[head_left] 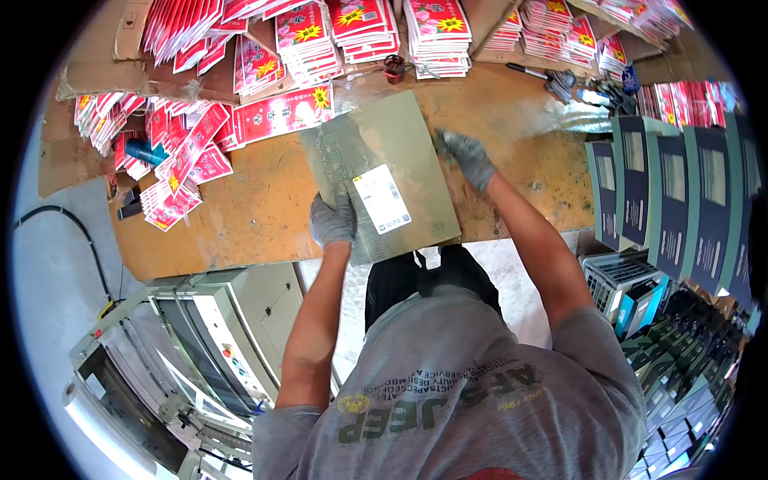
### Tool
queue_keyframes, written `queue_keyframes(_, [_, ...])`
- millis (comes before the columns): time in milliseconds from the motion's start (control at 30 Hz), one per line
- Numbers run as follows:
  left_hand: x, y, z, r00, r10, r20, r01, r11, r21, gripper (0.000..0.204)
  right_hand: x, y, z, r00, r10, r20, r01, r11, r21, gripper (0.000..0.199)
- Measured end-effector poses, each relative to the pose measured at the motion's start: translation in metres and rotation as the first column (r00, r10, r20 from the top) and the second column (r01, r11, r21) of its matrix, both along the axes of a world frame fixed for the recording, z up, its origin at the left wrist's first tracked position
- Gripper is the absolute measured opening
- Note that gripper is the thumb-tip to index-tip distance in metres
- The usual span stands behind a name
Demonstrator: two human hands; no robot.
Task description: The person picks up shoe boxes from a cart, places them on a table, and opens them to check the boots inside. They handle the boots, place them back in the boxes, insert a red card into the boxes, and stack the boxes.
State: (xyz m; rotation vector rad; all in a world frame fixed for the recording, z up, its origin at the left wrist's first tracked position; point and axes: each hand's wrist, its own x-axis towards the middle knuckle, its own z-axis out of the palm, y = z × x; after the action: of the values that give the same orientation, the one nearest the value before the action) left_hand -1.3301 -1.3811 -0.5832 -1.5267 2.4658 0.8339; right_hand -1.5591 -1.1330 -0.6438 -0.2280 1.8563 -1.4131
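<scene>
A flat olive-green box (416, 160) with a white label (382, 199) lies tilted at the near edge of the wooden table, its near end reaching past the edge. At its left side my gloved left hand (333, 220) grips the box, thumb on top; the fingers beneath are partly hidden. My gloved right hand (468, 157) hovers over the table just right of the box, apart from it. Its fingers point left, loosely stretched, with nothing visible in them.
Red printed packets (308, 40) are piled in cardboard boxes along the back of the wooden table (520, 152). A marker (526, 71) lies at back right. Dark green boxes (672, 200) stand in a row at right, above a crate (616, 276). A machine (216, 336) stands lower left.
</scene>
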Motion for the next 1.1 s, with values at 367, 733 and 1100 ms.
queue_keyframes(367, [-0.003,0.000,-0.012,0.995,-0.033,-0.096,0.017,0.987,-0.158,0.065,-0.136,-0.128,-0.067,0.941,0.023,-0.337,-0.004,0.998,0.056,0.062])
queue_keyframes(733, [0.001,-0.004,-0.016,0.984,-0.065,-0.164,0.032,0.980,-0.196,0.060,-0.099,-0.082,-0.008,0.900,-0.375,-0.222,0.299,0.902,-0.312,0.046])
queue_keyframes(1100, [-0.001,-0.009,-0.009,0.985,-0.036,-0.171,0.028,0.998,-0.047,0.061,0.019,-0.134,0.196,0.546,0.575,-0.609,-0.058,0.751,0.658,0.062])
